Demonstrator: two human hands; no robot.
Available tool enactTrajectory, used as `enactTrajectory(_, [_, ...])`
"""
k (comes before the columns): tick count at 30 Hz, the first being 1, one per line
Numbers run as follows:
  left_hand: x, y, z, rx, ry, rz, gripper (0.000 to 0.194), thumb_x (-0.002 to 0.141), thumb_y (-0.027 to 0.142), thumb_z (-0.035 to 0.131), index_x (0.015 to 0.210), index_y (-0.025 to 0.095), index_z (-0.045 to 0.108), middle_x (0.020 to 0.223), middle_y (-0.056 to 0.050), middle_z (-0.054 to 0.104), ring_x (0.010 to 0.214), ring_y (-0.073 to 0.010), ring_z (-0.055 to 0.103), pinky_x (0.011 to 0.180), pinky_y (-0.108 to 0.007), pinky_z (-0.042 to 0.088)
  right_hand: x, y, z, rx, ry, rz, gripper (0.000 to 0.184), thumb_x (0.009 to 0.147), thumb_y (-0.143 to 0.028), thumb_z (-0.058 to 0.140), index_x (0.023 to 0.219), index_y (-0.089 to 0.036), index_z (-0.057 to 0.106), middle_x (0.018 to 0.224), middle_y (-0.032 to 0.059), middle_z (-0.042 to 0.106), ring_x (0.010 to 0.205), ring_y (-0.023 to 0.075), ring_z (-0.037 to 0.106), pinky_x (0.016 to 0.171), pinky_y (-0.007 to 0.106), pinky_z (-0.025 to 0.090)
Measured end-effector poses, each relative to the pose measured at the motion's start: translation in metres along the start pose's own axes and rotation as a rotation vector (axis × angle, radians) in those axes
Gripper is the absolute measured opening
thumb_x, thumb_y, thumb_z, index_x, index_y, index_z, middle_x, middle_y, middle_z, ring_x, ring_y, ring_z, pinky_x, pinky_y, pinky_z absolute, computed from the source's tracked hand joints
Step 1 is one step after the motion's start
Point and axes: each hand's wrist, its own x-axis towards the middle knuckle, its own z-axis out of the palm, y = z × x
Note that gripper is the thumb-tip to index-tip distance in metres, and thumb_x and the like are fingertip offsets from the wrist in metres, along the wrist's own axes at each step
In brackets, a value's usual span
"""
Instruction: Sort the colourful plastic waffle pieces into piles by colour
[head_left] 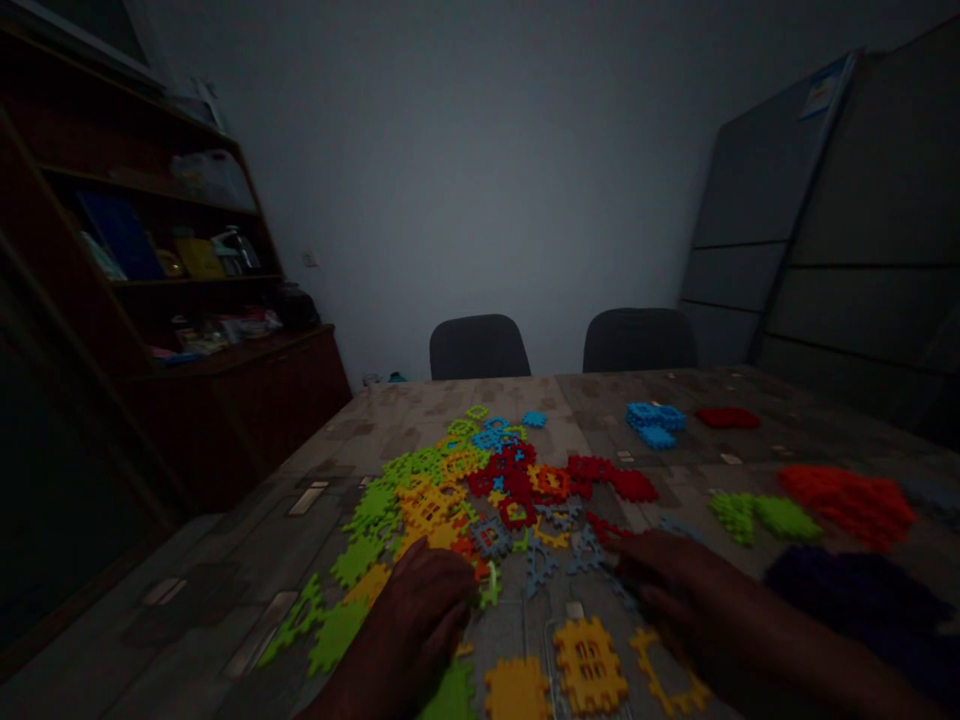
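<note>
The heap of toothed tiles (429, 503) shows matte green, yellow, red, blue and grey, my left hand (431, 600) at its near edge, my right hand (656, 575) at its near right, both too shadowed to tell whether my fingers grasp anything

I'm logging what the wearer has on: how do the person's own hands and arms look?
The left hand and right hand are both ungloved human hands with slim fingers. The right forearm tapers toward the wrist, and no sleeve shows on it. The picture is too dark to rule out small rings.
</note>
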Motion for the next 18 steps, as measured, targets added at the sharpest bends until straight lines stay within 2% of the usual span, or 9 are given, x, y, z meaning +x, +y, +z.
enactTrajectory(2, [0.0,0.0,0.001,0.017,0.005,0.003,0.022,0.103,0.016,0.049,0.111,0.027,0.066,0.11,-0.004,0.075,0.103,-0.0245,0.071,0.111,-0.06,0.045,0.025,-0.008,0.001,-0.016,-0.029,-0.078,0.041,0.102,-0.029,0.044,0.132,-0.026,0.072,0.125,0.0127,0.077,0.109,0.0309,0.072,0.096,0.046,0.058])
enactTrajectory(6, [-0.001,0.0,0.002,0.023,0.019,0.005,0.024,0.103,0.015,0.046,0.112,0.027,0.066,0.11,-0.005,0.074,0.102,-0.0235,0.07,0.11,-0.057,0.046,0.071,-0.012,0.016,-0.037,-0.024,-0.146,0.042,0.098,-0.014,0.043,0.128,-0.024,0.071,0.131,0.0113,0.074,0.117,0.0284,0.069,0.102,0.043,0.052])
enactTrajectory(10, [0.001,0.003,-0.003,0.014,-0.033,-0.003,0.023,0.103,0.015,0.046,0.109,0.025,0.066,0.107,-0.005,0.074,0.1,-0.0239,0.07,0.111,-0.062,0.044,0.103,-0.01,0.031,-0.079,-0.006,-0.154,0.036,0.091,-0.009,0.048,0.116,-0.02,0.072,0.121,0.0123,0.074,0.11,0.0265,0.067,0.098,0.038,0.051])
enactTrajectory(14, [0.003,0.006,-0.006,0.002,-0.048,-0.011,0.021,0.103,0.014,0.047,0.107,0.024,0.065,0.106,-0.005,0.074,0.099,-0.0243,0.071,0.111,-0.065,0.044,0.118,-0.009,0.035,-0.136,-0.001,-0.124,0.038,0.082,-0.014,0.062,0.119,-0.019,0.07,0.123,0.0135,0.068,0.111,0.0284,0.063,0.096,0.039,0.049])
enactTrajectory(18, [0.0,0.007,-0.002,0.016,0.013,0.017,0.022,0.103,0.014,0.05,0.114,0.026,0.065,0.111,-0.005,0.074,0.105,-0.0244,0.07,0.114,-0.062,0.042,0.113,-0.01,0.035,-0.176,0.013,-0.084,0.034,0.086,-0.021,0.063,0.118,-0.019,0.071,0.122,0.0132,0.067,0.109,0.0284,0.063,0.096,0.039,0.048])
